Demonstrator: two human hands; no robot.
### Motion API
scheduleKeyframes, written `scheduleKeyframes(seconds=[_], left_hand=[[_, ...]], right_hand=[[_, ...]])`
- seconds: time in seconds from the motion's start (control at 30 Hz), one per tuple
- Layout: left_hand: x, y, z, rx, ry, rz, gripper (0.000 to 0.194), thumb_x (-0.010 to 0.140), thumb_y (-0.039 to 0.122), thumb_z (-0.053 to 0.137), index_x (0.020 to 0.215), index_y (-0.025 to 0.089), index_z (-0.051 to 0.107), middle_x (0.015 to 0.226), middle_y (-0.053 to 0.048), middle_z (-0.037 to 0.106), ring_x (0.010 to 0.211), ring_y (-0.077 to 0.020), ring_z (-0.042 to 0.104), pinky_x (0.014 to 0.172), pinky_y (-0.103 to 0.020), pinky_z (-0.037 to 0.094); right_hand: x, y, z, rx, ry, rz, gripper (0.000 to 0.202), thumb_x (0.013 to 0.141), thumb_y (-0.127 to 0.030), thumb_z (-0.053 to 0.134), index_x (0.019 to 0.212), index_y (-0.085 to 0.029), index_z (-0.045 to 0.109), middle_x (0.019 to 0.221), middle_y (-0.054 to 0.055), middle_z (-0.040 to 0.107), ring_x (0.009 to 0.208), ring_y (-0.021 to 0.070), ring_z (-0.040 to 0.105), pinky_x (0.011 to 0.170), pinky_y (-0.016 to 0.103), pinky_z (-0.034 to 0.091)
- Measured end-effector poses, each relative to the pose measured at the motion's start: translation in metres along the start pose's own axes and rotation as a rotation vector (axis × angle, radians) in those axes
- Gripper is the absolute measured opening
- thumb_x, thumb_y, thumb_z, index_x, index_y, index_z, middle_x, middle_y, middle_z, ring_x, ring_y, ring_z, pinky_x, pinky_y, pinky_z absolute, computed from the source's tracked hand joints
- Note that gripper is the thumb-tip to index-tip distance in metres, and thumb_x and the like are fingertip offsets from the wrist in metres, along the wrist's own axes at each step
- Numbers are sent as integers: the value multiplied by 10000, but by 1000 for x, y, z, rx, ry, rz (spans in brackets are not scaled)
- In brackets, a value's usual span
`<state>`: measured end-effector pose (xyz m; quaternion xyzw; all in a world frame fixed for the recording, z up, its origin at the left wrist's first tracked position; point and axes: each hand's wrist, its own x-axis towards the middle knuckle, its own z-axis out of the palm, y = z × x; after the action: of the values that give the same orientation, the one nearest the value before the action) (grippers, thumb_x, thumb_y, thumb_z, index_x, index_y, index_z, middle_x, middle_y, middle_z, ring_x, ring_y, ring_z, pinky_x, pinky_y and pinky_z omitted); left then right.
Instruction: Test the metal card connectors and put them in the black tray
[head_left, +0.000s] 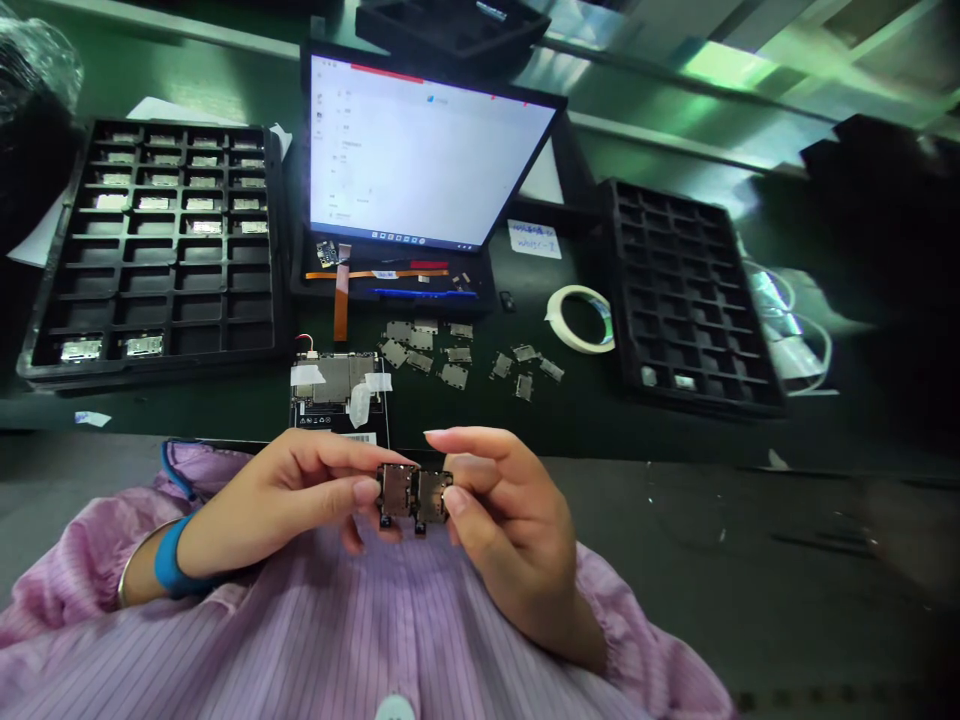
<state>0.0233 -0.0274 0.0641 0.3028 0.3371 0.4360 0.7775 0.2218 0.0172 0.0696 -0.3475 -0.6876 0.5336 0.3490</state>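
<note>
Two small circuit boards with metal shields are held side by side in front of my chest. My left hand [315, 495] pinches the left circuit board [397, 492] between thumb and fingers. The right circuit board [433, 496] is gripped at its outer edge by my right hand [502, 520], whose index finger is raised off it. The two boards touch or nearly touch; whether they are joined I cannot tell. Just beyond my hands lies a larger board assembly [334, 380] with white tape on it. Several loose metal shield plates [420, 345] are scattered on the table behind.
A black compartment tray [187, 350] with several metal parts stands at left, and another tray [694, 300] at right. Between them are a lit screen [420, 160], a tape roll [580, 320], an orange flex cable [341, 300] and a blue pen-like tool [424, 294]. The table's front edge runs near my hands.
</note>
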Motion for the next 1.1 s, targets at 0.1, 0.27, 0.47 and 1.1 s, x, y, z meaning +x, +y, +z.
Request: scheduleKeyframes(seconds=[0.1,0.27,0.47,1.1], left_hand=[[1,-1,-1,-3,5,2,294,924,179,628,1186,288,703,917,-29,769,772,-114,711,609,-141,572],[2,-1,-2,-18,9,-6,288,923,193,633,1190,277,702,901,-36,769,766,-113,712,612,-145,573],[0,-2,-4,-13,14,-25,289,928,221,629,1209,247,693,872,-58,769,767,-130,715,611,-166,578],[1,-1,-5,-38,24,-38,255,921,212,633,1157,244,723,912,-41,764,785,-132,711,611,-171,570]], right_hand=[[0,3,0,30,-7,0,392,877,-66,451,1177,-294,560,541,-105,383,423,82,387,395,203,300],[-1,4,2,33,11,14,374,875,-68,461,1164,-277,571,553,-101,391,424,78,399,400,201,312],[1,-2,2,-23,40,93,292,875,-129,479,1119,-231,604,555,-88,421,425,90,410,408,222,333],[1,-1,2,-23,49,141,289,862,-145,485,1107,-231,612,541,-80,426,402,100,413,377,235,327]])
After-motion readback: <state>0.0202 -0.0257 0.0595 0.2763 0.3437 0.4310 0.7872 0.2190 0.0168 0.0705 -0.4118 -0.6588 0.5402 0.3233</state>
